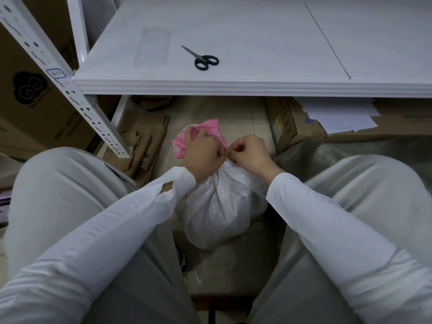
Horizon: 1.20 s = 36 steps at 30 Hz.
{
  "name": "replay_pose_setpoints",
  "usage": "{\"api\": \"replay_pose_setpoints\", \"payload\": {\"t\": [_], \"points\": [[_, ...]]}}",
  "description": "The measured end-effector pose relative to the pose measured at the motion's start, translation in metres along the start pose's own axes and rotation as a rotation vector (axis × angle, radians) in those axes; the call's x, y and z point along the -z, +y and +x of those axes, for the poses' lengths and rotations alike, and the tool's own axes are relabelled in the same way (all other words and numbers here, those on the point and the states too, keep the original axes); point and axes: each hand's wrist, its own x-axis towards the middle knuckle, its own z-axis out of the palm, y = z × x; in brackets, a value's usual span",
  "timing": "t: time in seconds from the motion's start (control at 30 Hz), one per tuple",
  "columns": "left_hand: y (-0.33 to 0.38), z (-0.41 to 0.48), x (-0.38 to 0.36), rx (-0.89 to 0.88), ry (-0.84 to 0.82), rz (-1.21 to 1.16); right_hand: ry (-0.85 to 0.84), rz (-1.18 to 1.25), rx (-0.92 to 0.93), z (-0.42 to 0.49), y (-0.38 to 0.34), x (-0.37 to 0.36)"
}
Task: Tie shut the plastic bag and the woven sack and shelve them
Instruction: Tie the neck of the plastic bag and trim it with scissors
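Tying is in hand: the left hand [203, 153] and right hand [249, 152], fingers curled, pinch the gathered neck of the white woven sack [217, 206] on the floor, with the pink plastic bag [210, 127] just behind. Next, the knot likely needs cinching, then a lift onto the white metal shelf [233, 86].

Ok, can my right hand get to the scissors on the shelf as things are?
Probably yes, once freed: the scissors lie in the open on the shelf, nothing between. But the right hand is pinching at the sack neck.
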Motion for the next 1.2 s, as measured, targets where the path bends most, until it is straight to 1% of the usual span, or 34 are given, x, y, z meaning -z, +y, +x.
{"api": "replay_pose_setpoints", "payload": {"t": [0.07,0.2,0.4,0.53,0.6,0.73,0.83,0.9,0.97,1.03,1.1,1.2], "points": [[0.001,0.0,-0.001,0.002,0.001,0.013,0.028,-0.029,0.019,0.0,0.0,-0.003],[0.002,0.003,-0.001,0.051,0.037,0.043,0.137,-0.088,0.05,0.002,-0.002,-0.01],[0.006,0.002,0.003,0.081,-0.05,0.113,0.214,-0.107,0.024,0.001,-0.001,-0.023],[0.01,0.0,0.007,0.078,-0.076,0.133,0.251,-0.096,0.016,-0.002,-0.002,-0.029],[0.008,0.0,0.007,0.083,-0.096,0.113,0.224,-0.07,0.012,-0.002,-0.002,-0.029],[0.0,-0.001,0.007,0.049,-0.084,0.074,0.082,-0.068,0.082,0.008,-0.003,-0.011],[-0.006,0.001,0.009,0.002,-0.053,0.034,-0.025,-0.179,0.131,0.019,-0.006,-0.002],[-0.007,0.004,0.01,-0.011,-0.031,0.035,-0.029,-0.262,0.153,0.026,-0.011,0.0],[-0.009,0.007,0.008,-0.014,-0.003,0.038,0.054,-0.243,0.185,0.033,-0.023,0.002],[-0.011,0.008,0.006,-0.015,0.037,0.032,0.192,-0.145,0.215,0.044,-0.039,0.008],[-0.011,0.008,0.004,-0.03,0.052,0.034,0.309,-0.098,0.243,0.057,-0.054,0.017],[-0.016,0.012,0.006,-0.035,0.032,0.017,0.366,-0.127,0.218,0.085,-0.065,0.026]]}}
